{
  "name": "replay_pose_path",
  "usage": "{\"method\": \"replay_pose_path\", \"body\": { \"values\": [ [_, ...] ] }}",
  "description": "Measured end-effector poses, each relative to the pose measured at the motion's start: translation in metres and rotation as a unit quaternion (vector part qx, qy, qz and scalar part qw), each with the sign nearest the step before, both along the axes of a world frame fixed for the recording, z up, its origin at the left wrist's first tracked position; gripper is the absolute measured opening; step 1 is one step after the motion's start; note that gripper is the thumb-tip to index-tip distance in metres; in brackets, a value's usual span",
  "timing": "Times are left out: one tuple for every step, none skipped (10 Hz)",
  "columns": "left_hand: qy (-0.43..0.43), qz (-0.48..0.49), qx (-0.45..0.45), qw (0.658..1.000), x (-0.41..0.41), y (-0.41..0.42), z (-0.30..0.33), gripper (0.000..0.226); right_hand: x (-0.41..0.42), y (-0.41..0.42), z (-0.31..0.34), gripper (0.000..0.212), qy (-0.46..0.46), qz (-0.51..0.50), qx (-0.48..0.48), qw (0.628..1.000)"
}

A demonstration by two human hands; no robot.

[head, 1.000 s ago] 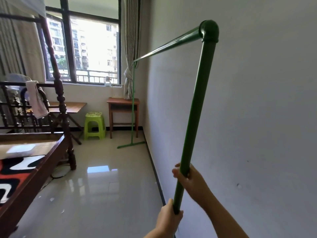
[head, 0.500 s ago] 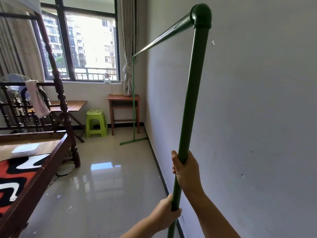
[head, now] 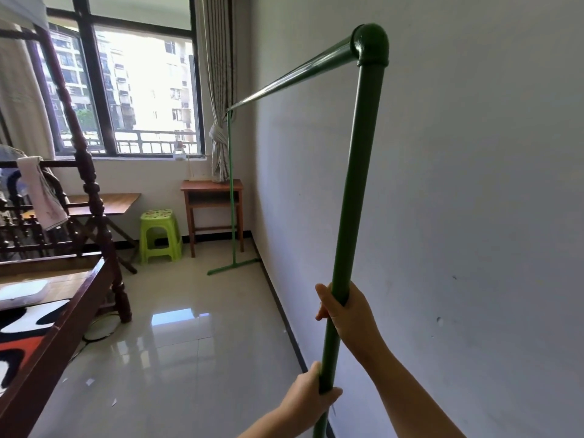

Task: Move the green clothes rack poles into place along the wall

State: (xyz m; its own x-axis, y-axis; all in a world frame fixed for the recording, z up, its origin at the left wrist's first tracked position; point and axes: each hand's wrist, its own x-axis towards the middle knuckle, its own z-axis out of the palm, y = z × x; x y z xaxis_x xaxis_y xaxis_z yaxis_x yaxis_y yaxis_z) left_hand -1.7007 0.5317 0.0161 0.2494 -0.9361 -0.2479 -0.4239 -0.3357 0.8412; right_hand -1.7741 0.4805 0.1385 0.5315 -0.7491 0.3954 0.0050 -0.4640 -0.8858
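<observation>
Pole [head: 354, 191] in both hands, right [head: 346, 314] above left [head: 311, 395].

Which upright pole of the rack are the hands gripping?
The near upright, under the elbow joint, held by both hands; the far upright stands untouched beside the wooden table.

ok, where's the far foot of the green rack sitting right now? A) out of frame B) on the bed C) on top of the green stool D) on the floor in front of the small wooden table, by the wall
D: the far foot bar lies on the tiled floor in front of the small wooden table, close to the wall, with the green stool standing apart to its left.
</observation>
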Motion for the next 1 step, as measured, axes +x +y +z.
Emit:
{"method": "replay_pose_path", "body": {
  "values": [
    [0.013,-0.037,0.014,0.999,0.0013,0.0065,-0.0036,0.044,-0.0185,0.0002,0.011,0.049,0.06,0.046,0.001,0.997]
  ]
}}
